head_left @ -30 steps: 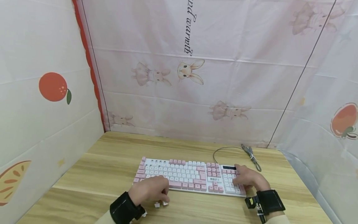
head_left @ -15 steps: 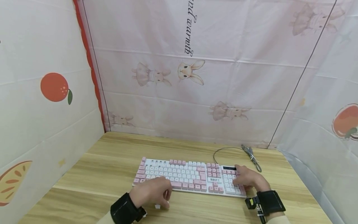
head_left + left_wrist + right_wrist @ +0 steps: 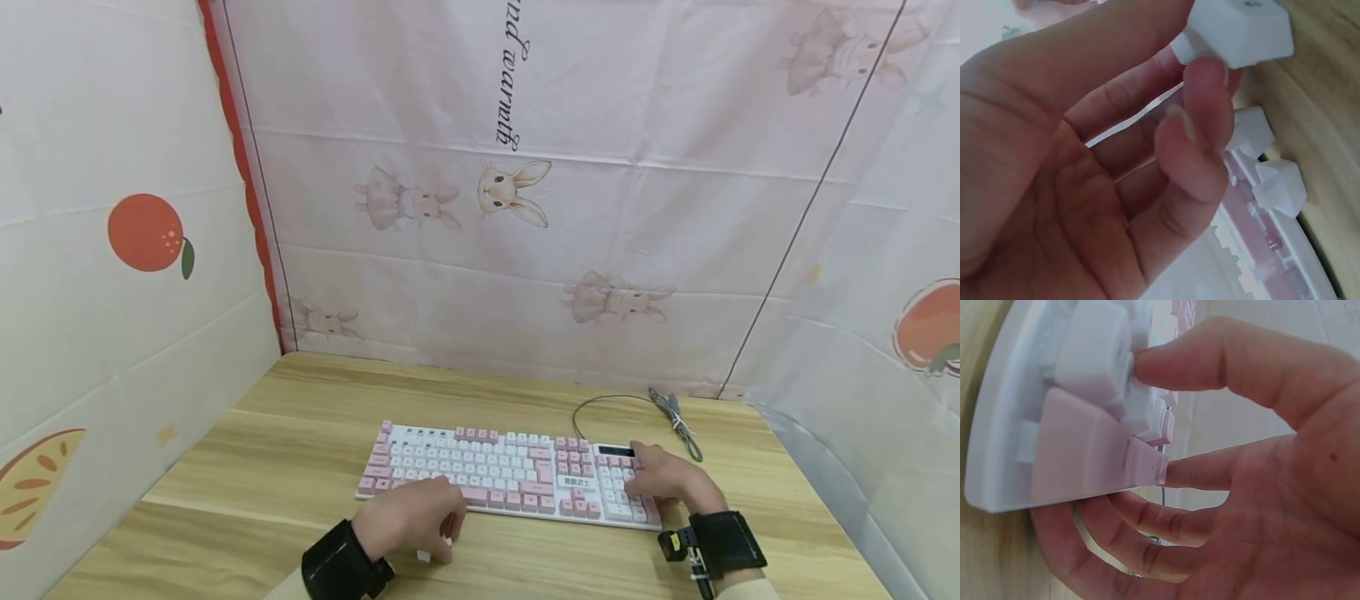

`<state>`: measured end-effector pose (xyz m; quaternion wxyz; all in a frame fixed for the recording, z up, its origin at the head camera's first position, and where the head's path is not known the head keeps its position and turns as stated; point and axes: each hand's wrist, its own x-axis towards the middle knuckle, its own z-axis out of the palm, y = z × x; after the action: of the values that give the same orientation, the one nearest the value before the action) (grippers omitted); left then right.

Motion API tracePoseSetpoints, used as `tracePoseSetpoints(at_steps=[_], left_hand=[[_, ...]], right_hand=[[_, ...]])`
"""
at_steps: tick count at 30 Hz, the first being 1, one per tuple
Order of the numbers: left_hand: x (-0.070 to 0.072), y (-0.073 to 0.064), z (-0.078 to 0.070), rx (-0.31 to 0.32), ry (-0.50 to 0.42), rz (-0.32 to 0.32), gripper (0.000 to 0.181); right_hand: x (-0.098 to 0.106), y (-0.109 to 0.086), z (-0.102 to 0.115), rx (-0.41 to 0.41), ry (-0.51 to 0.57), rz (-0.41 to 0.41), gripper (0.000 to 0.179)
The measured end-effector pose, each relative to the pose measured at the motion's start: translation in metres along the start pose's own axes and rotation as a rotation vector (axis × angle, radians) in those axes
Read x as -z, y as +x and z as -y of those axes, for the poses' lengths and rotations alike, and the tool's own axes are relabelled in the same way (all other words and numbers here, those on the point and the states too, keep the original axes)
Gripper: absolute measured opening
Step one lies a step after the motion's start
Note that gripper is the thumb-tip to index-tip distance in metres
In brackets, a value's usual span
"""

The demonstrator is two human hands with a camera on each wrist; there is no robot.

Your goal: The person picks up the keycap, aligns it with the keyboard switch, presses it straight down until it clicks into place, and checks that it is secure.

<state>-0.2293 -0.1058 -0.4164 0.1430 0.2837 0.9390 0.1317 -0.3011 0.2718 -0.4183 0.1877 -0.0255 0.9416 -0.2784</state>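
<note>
A pink and white keyboard (image 3: 487, 469) lies on the wooden table. My left hand (image 3: 420, 512) is at its front edge; in the left wrist view, thumb and fingertip pinch a white keycap (image 3: 1244, 34). Two more pale keycaps show beyond the fingers: one keycap (image 3: 1251, 132) and another keycap (image 3: 1285, 187), by the keyboard's edge. My right hand (image 3: 667, 477) grips the keyboard's right end. Its thumb (image 3: 1179, 362) lies on the number pad keys, and the other fingers curl along and beneath the side edge.
A thin grey cable (image 3: 677, 423), tied in a bundle, lies behind the keyboard at the right. The wooden table (image 3: 300, 433) is bordered by a printed cloth (image 3: 450, 275) at the back and both sides.
The left hand has shifted slightly right. A white keycap on the table near its fingertips is now between them. The right hand and the keyboard hold still.
</note>
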Motion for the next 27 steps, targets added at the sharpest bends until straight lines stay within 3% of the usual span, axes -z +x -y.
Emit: tracePoseSetpoints(at_steps=[4, 9, 18, 27], left_hand=[[0.002, -0.002, 0.001, 0.001, -0.027, -0.007, 0.023], [0.007, -0.003, 0.005, -0.054, -0.079, -0.057, 0.012], [0.013, 0.000, 0.013, -0.143, -0.076, -0.133, 0.002], [0.019, 0.002, 0.018, -0.138, -0.153, -0.149, 0.023]], right_hand=[[0.000, 0.000, 0.000, 0.002, -0.003, 0.000, 0.095], [0.000, 0.001, 0.000, 0.010, -0.007, 0.000, 0.094], [-0.001, 0.002, 0.000, 0.005, 0.002, -0.001, 0.095], [0.000, -0.001, 0.001, -0.003, 0.007, -0.001, 0.095]])
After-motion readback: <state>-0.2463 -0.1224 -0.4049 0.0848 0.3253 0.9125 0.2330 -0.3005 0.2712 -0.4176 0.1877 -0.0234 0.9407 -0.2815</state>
